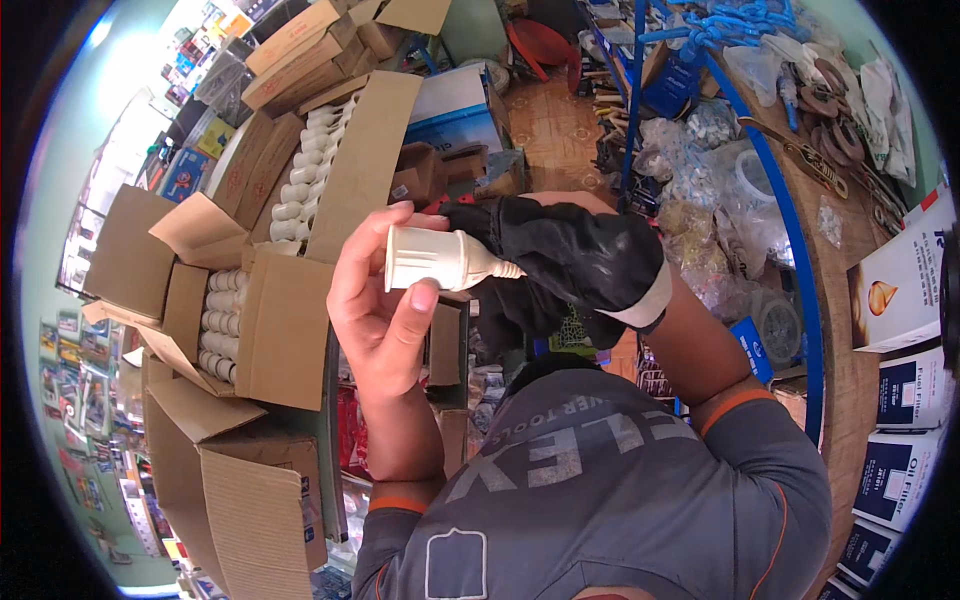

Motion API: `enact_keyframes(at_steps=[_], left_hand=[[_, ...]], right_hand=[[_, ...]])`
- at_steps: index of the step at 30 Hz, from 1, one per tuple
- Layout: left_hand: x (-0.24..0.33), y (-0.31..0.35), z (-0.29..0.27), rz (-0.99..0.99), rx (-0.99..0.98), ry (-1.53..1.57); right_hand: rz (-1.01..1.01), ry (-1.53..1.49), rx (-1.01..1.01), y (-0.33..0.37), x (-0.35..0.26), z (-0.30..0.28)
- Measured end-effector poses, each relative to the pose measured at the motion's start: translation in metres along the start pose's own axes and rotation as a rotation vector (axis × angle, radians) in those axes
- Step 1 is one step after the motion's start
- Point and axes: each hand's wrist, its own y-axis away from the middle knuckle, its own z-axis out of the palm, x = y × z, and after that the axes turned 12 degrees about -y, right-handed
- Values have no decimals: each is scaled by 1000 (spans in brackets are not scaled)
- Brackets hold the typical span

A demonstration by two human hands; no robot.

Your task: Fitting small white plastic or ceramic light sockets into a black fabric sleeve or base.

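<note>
In your left hand (pixel 385 315) you are grasping a white cup-shaped piece (pixel 430 260), thumb on its near side and fingers on its far side. It lies sideways in front of your chest, the wide rim facing left and the narrow ribbed tip pointing right. Your right hand (pixel 580 201) is mostly hidden by black cloth (pixel 590 255), with a strip of skin showing along the far edge, so you cannot tell how its fingers are set. The cloth sits just beside the tip.

To your left, an open cardboard box (pixel 285 330) holds stacked white pieces (pixel 222 320), and a longer box (pixel 362 165) farther off holds rows of similar ones. Nearer on the left stands another open carton (pixel 255 520). At your right runs a wooden desk (pixel 845 400) with a blue edge, and a white carton (pixel 905 275) stands along its right side. Far ahead, a red stool (pixel 540 45) is on the tiled floor (pixel 550 120).
</note>
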Motion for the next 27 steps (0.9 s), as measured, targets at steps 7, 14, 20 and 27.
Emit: enact_keyframes(at_steps=[7, 14, 20, 27], left_hand=[[-3, 1, -4, 48, -37, 10], [-1, 4, -5, 40, -6, 26], [-4, 5, -5, -55, -25, 110], [-10, 10, 8, -55, -15, -31]], right_hand=[[431, -1021, 205, 4, 18, 3], [482, -792, 146, 11, 9, 6], [491, -728, -9, -2, 9, -6], [276, -123, -27, -1, 9, -3]])
